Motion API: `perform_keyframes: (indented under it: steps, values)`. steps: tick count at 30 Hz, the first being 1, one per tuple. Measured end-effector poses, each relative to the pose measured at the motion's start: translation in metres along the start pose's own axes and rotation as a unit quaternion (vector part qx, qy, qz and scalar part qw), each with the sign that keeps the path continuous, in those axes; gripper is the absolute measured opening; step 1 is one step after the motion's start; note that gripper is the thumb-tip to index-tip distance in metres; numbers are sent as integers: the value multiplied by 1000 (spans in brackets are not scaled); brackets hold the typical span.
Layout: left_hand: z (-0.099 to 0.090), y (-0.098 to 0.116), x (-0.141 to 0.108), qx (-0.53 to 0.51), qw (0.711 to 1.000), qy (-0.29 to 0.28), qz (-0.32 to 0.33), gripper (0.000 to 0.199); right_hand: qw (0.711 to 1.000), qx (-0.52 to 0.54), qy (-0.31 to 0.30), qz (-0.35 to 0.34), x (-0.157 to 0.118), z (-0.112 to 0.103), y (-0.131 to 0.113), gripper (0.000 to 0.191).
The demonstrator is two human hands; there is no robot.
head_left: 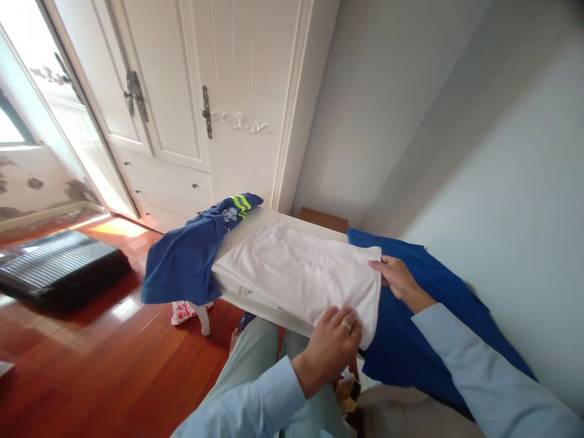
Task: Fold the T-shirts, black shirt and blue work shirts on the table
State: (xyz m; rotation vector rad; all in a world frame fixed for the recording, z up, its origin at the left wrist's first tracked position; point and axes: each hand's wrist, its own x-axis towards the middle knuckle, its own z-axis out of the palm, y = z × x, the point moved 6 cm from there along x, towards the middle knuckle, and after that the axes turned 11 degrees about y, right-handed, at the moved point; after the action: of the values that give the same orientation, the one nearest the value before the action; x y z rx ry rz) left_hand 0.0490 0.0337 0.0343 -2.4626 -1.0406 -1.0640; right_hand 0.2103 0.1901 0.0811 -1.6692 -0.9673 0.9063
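Observation:
A pale, whitish piece of clothing (296,261) lies spread over a narrow white table, its near part draping over the front edge. Its exact kind cannot be made out. My right hand (396,277) pinches its right edge near the far corner, thumb on top. Nearer to me, my left hand (333,347), with a ring on one finger, has its fingers curled onto the near right part of the same cloth; the fingertips are partly hidden. Blue cloth (401,328) lies under and beyond my right hand.
A blue garment with yellow-green stripes (191,255) hangs over the left end of the white table (232,286). Behind stands a white wardrobe (246,73), with a grey wall at right. A black ribbed case (64,261) rests on the red wooden floor (114,365).

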Motion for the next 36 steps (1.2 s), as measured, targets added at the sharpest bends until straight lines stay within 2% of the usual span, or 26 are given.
perform_keyframes:
  steps: [3,5,8,10,12,14,16,18,20,22,24,26,28,29,34,36]
  values:
    - [-10,-9,17,-124,990,11,-69,33,997,-58,36,-46,3,-15,-23,15]
    - [-15,-20,28,-218,963,30,-154,36,993,-87,46,-60,6,-20,-38,11]
    - [-29,-40,41,-344,891,95,-282,39,987,-142,42,-64,11,-13,-64,12]
    - [-42,-54,44,-412,830,154,-343,36,978,-190,31,-75,14,1,-86,20]
    - [-55,-70,43,-453,770,211,-397,32,962,-252,13,-104,16,27,-111,32]
    - [-68,-89,36,-467,722,262,-439,33,931,-332,-11,-149,14,66,-138,40]
    - [-78,-111,24,-463,688,305,-469,36,884,-420,-37,-200,8,114,-160,38]
    - [-83,-137,6,-441,669,336,-495,37,839,-487,-64,-234,1,168,-172,33]
    - [-83,-166,-19,-403,658,354,-529,38,810,-528,-100,-233,-5,221,-167,25]
    - [-78,-194,-48,-380,632,361,-571,36,796,-547,-135,-223,-9,265,-149,20]
    - [-67,-216,-76,-398,583,347,-618,37,789,-552,-153,-224,-8,297,-126,21]
    - [-56,-228,-96,-440,525,322,-653,47,785,-553,-158,-231,-4,315,-103,27]
    - [-50,-232,-107,-472,484,312,-668,59,784,-552,-164,-233,3,322,-85,29]
    - [-49,-233,-109,-478,475,316,-668,64,785,-549,-168,-231,8,321,-80,29]
    - [-52,-225,-106,-486,475,366,-635,79,807,-520,-167,-223,39,298,-76,57]
    - [-54,-219,-106,-484,464,385,-634,83,813,-514,-149,-231,54,284,-78,59]
